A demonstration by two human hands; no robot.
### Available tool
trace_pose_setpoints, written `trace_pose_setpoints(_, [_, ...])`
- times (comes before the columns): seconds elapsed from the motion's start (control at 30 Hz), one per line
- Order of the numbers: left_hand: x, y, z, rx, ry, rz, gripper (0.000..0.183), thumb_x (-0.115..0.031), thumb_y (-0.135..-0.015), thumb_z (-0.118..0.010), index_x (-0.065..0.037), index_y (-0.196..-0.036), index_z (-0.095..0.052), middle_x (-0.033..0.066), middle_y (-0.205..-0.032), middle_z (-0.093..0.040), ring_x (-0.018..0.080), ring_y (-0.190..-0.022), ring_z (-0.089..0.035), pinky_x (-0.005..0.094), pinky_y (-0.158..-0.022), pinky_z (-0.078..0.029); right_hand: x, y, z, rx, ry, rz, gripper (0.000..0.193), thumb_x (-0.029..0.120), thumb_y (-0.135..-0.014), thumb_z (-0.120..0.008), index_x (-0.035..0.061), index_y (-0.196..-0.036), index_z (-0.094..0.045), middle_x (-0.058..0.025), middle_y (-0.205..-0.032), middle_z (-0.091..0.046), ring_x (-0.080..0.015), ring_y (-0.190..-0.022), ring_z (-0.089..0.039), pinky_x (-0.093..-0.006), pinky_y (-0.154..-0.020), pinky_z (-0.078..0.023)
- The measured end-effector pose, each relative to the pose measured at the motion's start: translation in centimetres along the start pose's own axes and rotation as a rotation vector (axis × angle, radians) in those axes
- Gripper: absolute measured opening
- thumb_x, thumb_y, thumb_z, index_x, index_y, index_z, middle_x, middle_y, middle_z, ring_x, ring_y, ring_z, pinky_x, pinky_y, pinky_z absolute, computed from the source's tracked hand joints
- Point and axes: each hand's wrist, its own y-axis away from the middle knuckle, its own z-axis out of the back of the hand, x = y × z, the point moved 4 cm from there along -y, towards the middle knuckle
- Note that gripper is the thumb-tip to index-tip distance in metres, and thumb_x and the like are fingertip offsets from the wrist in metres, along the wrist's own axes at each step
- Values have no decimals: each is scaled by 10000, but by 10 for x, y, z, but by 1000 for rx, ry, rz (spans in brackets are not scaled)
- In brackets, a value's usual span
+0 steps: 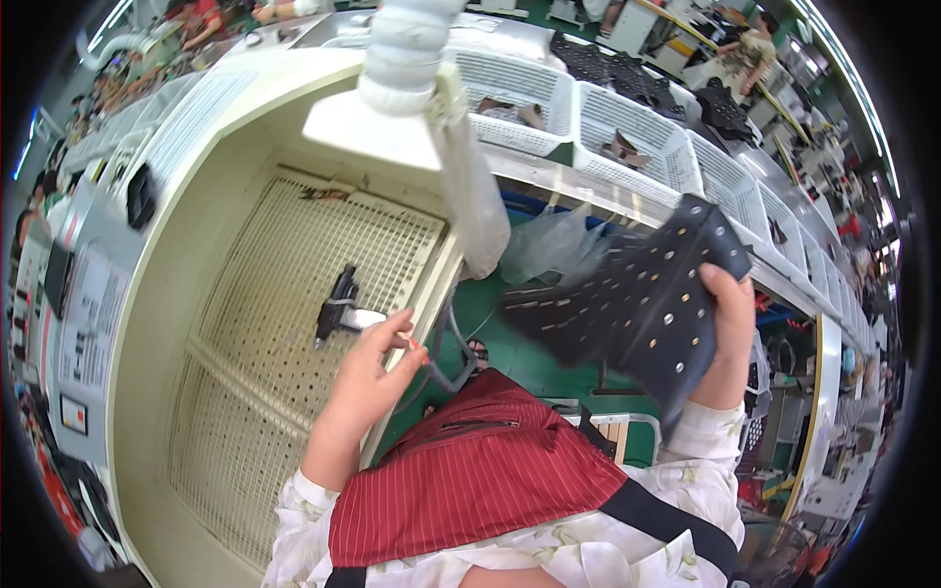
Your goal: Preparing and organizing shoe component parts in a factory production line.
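My right hand (726,323) grips a black studded leather piece (676,284), shaped like a boot upper, by its right edge. Rows of metal studs dot the leather, which hangs tilted in the air to the right of the cream tub. Over the tub's right rim, my left hand (372,367) is closed in a pinch. Between its thumb and fingers shows a small, thin white-and-orange thing (413,343) that I cannot make out. Just beyond those fingers, a black spray gun (341,306) with a whitish part lies on the perforated grate.
A cream tub (147,392) with a perforated grate (245,402) fills the left side. Above it hangs a white duct (404,59). White plastic baskets (627,137) line the far bench, some with leather scraps. More studded pieces (627,78) lie behind them. A maroon apron (480,470) covers my lap.
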Motion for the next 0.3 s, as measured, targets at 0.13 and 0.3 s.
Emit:
trace_pose_setpoints(0.13, [-11,-39,-39,296,-82,14,427,-111,-822,-622,-36,-1228,-516,124,-1080,-588,199,-886,-598,311,-793,-471,27,-44,45,-117,-45,107,300,26,-784,-541,-1,-1081,-573,-117,-923,-647,-199,-753,-646,-304,-694,-536])
trace_pose_setpoints(0.3, [1,-102,-98,552,-74,128,416,-110,-830,-610,-68,-1234,-524,109,-1130,-585,213,-927,-594,300,-812,-467,38,-132,106,-272,-234,37,358,87,-796,-550,-9,-1140,-522,-154,-928,-636,-261,-777,-659,-372,-703,-564])
